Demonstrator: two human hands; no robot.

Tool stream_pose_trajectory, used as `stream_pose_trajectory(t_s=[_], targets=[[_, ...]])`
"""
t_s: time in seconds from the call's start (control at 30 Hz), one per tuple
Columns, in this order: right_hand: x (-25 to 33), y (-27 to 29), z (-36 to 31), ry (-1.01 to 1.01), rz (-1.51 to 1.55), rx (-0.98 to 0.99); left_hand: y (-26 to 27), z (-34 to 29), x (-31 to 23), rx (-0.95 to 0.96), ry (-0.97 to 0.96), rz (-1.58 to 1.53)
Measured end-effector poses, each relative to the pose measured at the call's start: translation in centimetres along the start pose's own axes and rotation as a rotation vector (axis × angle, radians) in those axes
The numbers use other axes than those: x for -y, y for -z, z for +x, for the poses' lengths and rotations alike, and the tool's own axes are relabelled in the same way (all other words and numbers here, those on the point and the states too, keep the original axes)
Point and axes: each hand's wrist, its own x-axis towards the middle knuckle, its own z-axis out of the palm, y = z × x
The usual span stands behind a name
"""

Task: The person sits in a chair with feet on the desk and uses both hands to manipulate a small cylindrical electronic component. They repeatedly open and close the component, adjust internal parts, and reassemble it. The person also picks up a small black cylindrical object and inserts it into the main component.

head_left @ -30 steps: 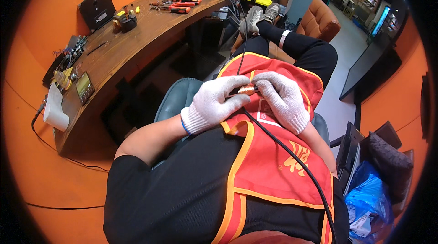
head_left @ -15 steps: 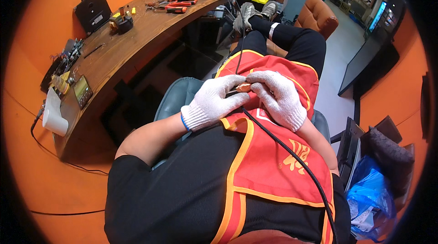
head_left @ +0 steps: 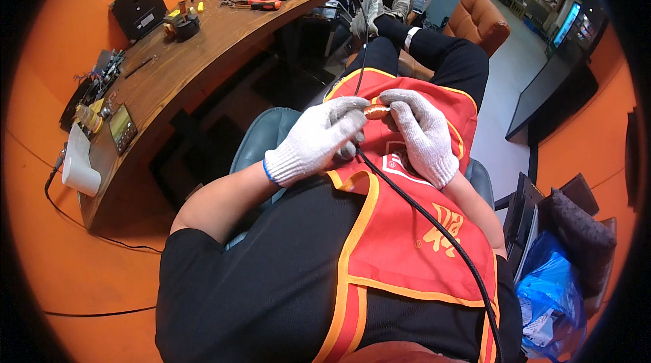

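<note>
Above my lap, both hands wear white knitted gloves and face each other. Between their fingertips is a small copper-orange curved piece [head_left: 377, 112] with a bright whitish streak; its exact kind is too small to tell. My left hand [head_left: 319, 136] pinches its left end, fingers bent. On the other end, my right hand [head_left: 426, 134] closes thumb and fingers. A black cable [head_left: 420, 207] hangs down the front of the red apron [head_left: 407, 268] and passes just below the left fingers. Whether it touches the glove is hard to see.
A curved wooden desk [head_left: 196, 58] on the left carries red-handled pliers [head_left: 268, 1], a phone [head_left: 123, 129], a paper roll [head_left: 81, 169] and a black case [head_left: 138, 7]. A brown chair [head_left: 478, 20] stands ahead. A blue plastic bag [head_left: 550, 288] lies at right.
My hands have drawn slightly apart, so more of the copper-orange piece shows. The left thumb and fingers have shifted their grip. The whole view has tilted a little.
</note>
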Motion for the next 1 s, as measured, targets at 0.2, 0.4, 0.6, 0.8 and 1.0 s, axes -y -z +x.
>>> stream_pose_trajectory(t_s=[0.2, 0.4, 0.6, 0.8, 1.0], targets=[[0.0, 0.1, 0.3, 0.066, -0.054, 0.035, -0.1, -0.3, -0.1, -0.048, 0.064, -0.118], [0.0, 0.2, -0.1, 0.041, -0.059, 0.059, 0.0, -0.1, 0.8, -0.005, -0.078, 0.134], [0.3, 0.3, 0.2, -0.168, 0.13, 0.008, 0.1, -0.3, 0.3, 0.008, -0.344, 0.651], [1.0, 0.9, 0.1, 0.08, -0.093, 0.178, 0.4, 0.0, 0.3, 0.025, -0.376, 0.778], [1.0, -0.2, 0.8, 0.48, -0.517, 0.065, -0.1, 0.1, 0.2, 0.015, -0.138, -0.1]])
